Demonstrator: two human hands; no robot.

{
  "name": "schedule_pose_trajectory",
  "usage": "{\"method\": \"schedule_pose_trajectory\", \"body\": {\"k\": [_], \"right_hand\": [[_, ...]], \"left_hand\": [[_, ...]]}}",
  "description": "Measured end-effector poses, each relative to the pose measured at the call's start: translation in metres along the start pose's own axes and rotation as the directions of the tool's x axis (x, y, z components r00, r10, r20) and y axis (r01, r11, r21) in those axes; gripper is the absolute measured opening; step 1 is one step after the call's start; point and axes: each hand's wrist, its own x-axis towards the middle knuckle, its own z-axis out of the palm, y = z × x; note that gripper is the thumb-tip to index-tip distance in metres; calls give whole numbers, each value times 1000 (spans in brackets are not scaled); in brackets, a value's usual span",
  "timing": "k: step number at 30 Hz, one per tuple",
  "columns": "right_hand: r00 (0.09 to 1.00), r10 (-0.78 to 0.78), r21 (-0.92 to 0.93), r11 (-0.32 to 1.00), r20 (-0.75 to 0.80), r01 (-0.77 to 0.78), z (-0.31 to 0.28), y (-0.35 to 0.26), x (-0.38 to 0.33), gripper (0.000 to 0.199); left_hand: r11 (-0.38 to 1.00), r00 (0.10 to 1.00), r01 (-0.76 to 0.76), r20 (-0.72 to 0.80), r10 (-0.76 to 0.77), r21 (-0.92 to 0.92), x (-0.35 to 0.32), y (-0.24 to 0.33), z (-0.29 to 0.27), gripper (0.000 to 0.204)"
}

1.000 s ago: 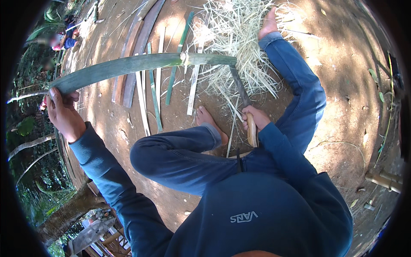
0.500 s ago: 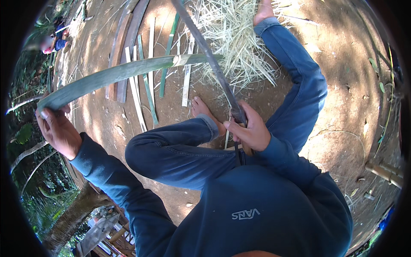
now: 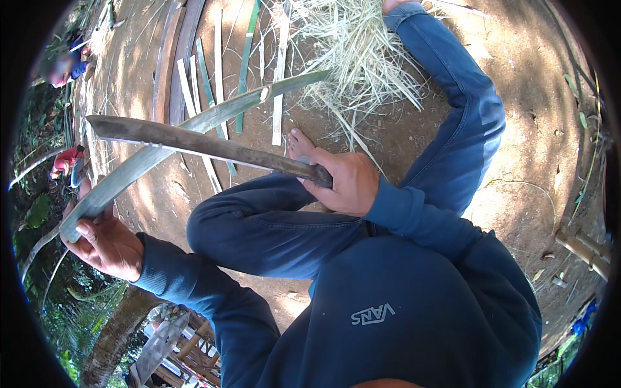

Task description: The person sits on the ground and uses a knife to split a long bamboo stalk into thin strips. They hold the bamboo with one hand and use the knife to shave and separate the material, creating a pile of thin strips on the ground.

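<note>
My left hand [image 3: 103, 242] grips the near end of a long green bamboo strip [image 3: 220, 115], fingers beneath and thumb on top. The strip rises to the right, with a pale node near its far end. My right hand [image 3: 349, 182] is wrapped round the handle of a machete [image 3: 200, 143]. Its dark, worn blade points left and crosses over the middle of the strip; whether the two touch I cannot tell. The machete's handle is mostly hidden in my fist.
A heap of pale bamboo shavings [image 3: 362, 58] lies on the dirt ground ahead, beside my outstretched leg. Several narrow strips [image 3: 280, 77] and long wooden boards [image 3: 179, 64] lie to its left. Two people [image 3: 68, 68] sit at the far left. A tree trunk [image 3: 113, 336] stands at lower left.
The machete has swung from pointing up and away to pointing left across the strip. My left hand has dropped lower, tilting the strip more steeply.
</note>
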Motion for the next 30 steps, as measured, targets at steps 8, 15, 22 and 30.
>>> {"method": "schedule_pose_trajectory", "body": {"k": [8,15,22,30], "right_hand": [[958,285,-165,946,14,-279,4,55,3,21],[956,286,-161,943,-64,-293,7,83,0,18],[951,307,-199,935,31,-295,0,74,-6,19],[969,230,-110,969,89,-220,-9,41,6,17]], "left_hand": [[998,997,57,-48,-57,-20,-6,-10,-23,36],[999,997,33,-76,-32,6,-8,-10,-15,37],[999,995,11,-100,-7,44,-10,-4,-4,37],[998,995,-10,-94,15,58,-16,4,0,35]]}}
